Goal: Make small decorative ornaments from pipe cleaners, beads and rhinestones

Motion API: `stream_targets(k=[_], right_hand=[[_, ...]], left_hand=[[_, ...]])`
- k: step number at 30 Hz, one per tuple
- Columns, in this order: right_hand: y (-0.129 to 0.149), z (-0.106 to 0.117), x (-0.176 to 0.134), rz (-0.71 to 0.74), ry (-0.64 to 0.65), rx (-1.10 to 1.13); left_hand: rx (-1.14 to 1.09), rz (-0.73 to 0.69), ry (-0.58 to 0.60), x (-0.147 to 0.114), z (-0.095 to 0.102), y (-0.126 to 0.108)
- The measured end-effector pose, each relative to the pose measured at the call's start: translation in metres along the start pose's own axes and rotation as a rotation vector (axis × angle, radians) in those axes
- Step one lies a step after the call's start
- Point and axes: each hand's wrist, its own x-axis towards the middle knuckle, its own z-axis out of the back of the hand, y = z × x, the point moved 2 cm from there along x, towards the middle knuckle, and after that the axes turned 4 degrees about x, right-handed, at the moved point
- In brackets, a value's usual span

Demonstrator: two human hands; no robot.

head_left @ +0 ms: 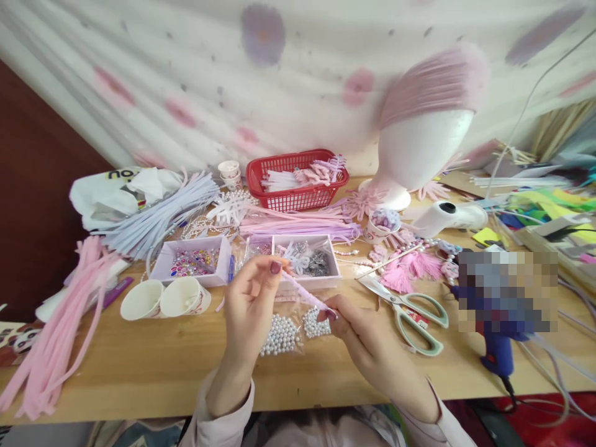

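A short lilac pipe cleaner (305,293) runs slantwise between my two hands, above the wooden table. My left hand (255,295) pinches its upper end between thumb and fingers. At the lower right end, my right hand (365,335) is closed on it, thumb against the forefinger. Beneath the hands lie clear bags of white pearl beads (280,335). Just behind them sits a white box (333,261) with silvery pieces and a pale flower shape in it. Scissors with pale green handles (405,310) rest to the right of my right hand.
Pink pipe cleaners (60,323) and two paper cups (179,298) stand left, near a box of coloured gems (193,262). Behind are a red basket (298,200) and a white mannequin head (421,146). A blue glue gun (498,347) with its cord lies right.
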Motion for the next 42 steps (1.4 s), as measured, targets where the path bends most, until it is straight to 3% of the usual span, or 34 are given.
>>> stream_targets(k=[4, 9, 12, 16, 20, 24, 35, 39, 42], right_hand=[[-0.002, -0.012, -0.002, -0.067, 0.005, 0.216], [-0.01, -0.015, -0.012, -0.113, 0.167, 0.226], [-0.018, -0.015, -0.019, -0.165, 0.187, 0.285], [-0.018, -0.016, -0.024, -0.177, 0.126, 0.303], [-0.013, -0.02, -0.028, -0.044, 0.013, 0.397], [-0.015, -0.027, -0.03, 0.021, -0.047, 0.509], [-0.027, -0.04, -0.032, -0.1, -0.13, 0.792], [-0.039, -0.042, -0.031, -0.156, -0.031, 0.887], [-0.044, -0.042, -0.029, -0.178, -0.036, 0.958]], left_hand=[[-0.282, 0.21, 0.13, -0.003, -0.013, 0.012], [-0.385, 0.22, -0.048, 0.0, -0.013, 0.01], [-0.402, 0.218, -0.111, 0.005, -0.01, 0.008], [-0.444, 0.212, -0.117, 0.009, -0.009, 0.009], [-0.454, 0.213, -0.099, 0.01, -0.009, 0.012], [-0.427, 0.177, -0.162, 0.012, -0.01, 0.017], [-0.399, 0.142, -0.229, 0.03, -0.01, 0.031], [-0.391, 0.178, -0.172, 0.037, -0.007, 0.03], [-0.413, 0.225, -0.088, 0.033, -0.01, 0.029]])
